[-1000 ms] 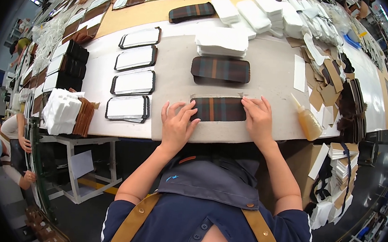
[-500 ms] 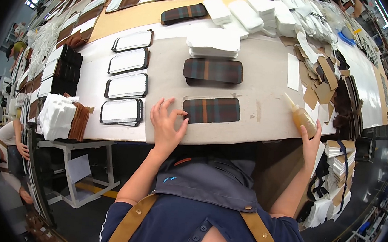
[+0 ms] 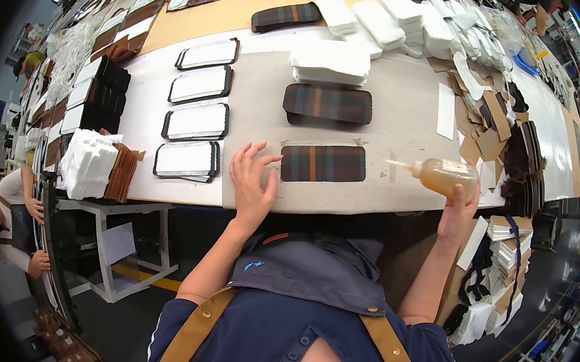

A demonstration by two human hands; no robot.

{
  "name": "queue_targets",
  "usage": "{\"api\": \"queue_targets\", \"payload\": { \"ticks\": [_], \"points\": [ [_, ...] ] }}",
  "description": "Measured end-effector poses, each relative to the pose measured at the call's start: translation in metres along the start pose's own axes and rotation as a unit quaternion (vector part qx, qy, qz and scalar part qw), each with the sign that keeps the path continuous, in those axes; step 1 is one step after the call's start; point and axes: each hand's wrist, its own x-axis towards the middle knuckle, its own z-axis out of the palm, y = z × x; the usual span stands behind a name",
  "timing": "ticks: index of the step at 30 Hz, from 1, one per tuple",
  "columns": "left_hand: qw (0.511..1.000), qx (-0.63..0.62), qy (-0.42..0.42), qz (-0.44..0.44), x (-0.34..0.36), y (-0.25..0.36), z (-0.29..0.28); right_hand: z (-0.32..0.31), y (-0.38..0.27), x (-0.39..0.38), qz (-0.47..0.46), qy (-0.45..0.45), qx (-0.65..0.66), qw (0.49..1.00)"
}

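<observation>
A flat plaid panel (image 3: 322,163) lies on the grey mat (image 3: 330,198) in front of me. My left hand (image 3: 254,181) is open at its left end, fingers spread and curved, index fingertip at or close to the panel's corner. My right hand (image 3: 459,208) holds a squeeze bottle of amber liquid (image 3: 445,177) tilted sideways, its nozzle pointing left toward the panel. Beyond lie a plaid stack (image 3: 328,105) and a pile of white pads (image 3: 329,64).
Four white, dark-edged pieces (image 3: 192,114) form a column on the left, beside black bundles (image 3: 101,95) and white and brown stacks (image 3: 91,164). Cardboard scraps (image 3: 492,137) lie at right. A co-worker (image 3: 22,202) is at far left. The table's near edge (image 3: 301,213) runs below my hands.
My right hand left the plaid panel, took hold of the bottle and lifted it to a sideways tilt. My left hand has shifted slightly left, fingers apart.
</observation>
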Motion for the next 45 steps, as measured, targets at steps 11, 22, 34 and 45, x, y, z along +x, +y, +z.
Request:
{"api": "queue_targets", "payload": {
  "ticks": [11, 22, 34, 45],
  "points": [
    [0.993, 0.107, 0.003, 0.043, 0.002, 0.013, 0.002, 0.062, 0.022, -0.036, -0.137, -0.074, -0.153, 0.976],
    [0.995, 0.092, 0.016, 0.042, 0.002, 0.011, 0.001, 0.067, 0.033, -0.041, -0.17, -0.05, -0.187, 0.966],
    [0.994, 0.096, 0.02, 0.045, 0.002, 0.012, 0.002, 0.069, 0.036, -0.042, -0.164, -0.043, -0.196, 0.966],
    [0.995, 0.088, 0.023, 0.042, 0.002, 0.01, 0.003, 0.075, 0.04, -0.048, -0.216, -0.075, -0.214, 0.95]
  ]
}}
